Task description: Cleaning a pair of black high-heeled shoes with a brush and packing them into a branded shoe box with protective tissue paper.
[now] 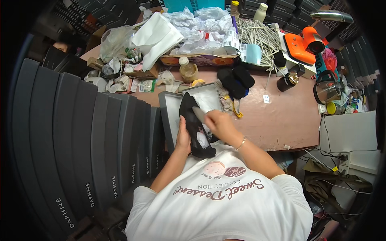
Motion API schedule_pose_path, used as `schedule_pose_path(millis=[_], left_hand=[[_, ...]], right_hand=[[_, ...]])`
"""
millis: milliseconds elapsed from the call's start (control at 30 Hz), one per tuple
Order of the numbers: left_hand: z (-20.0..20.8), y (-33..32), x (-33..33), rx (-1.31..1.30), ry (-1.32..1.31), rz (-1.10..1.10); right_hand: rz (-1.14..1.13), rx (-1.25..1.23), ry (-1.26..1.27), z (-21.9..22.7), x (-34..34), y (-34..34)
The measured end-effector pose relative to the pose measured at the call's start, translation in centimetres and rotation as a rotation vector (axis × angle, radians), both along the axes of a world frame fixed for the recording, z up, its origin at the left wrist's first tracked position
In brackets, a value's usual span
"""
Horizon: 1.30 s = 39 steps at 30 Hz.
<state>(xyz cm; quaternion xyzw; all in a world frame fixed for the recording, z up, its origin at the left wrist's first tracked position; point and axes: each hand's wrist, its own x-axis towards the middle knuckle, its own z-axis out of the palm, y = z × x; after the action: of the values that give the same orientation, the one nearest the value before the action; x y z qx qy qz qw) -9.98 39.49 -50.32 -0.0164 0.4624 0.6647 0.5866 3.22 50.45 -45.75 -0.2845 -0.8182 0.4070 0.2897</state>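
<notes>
My left hand (183,137) grips the side of a black shoe (189,110), held tilted above an open grey shoebox. White paper shows in the shoe's opening. Over the shoe's upper part is my right hand (222,125), its fingers closed on a flat grey blade-like tool (198,114), whose exact kind I cannot make out. The tool lies against or just over the shoe. The shoebox (164,105) stands on the table's front left, with white tissue paper (205,99) in it.
Dark shoeboxes (72,132) stand in a long row at my left. Black pads (236,81), a dark jar (287,82) and a glue bottle (187,69) sit on the table (277,116). Behind them are crumpled paper (197,24), pale sticks (261,40) and an orange device (301,46).
</notes>
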Motion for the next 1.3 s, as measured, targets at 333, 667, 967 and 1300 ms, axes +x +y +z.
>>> schedule_pose_path(millis=[333, 667, 967, 1300], left_hand=[[-1.1, 1.3, -1.7, -0.071, 0.546, -0.032], [-0.5, 0.3, -1.7, -0.166, 0.366, -0.006], [0.9, 0.0, -3.5, 0.04, -0.077, -0.019], [2.3, 3.1, 1.3, 0.027, -0.012, 0.202]], right_hand=[[0.487, 0.111, -0.224, -0.6, 0.3, -1.0], [0.252, -0.324, -0.006, -2.6, 0.5, 0.6], [-0.296, 0.417, -0.567, -8.2, 1.4, 13.2], [0.279, -0.061, -0.009, -0.1, 0.2, 3.2]])
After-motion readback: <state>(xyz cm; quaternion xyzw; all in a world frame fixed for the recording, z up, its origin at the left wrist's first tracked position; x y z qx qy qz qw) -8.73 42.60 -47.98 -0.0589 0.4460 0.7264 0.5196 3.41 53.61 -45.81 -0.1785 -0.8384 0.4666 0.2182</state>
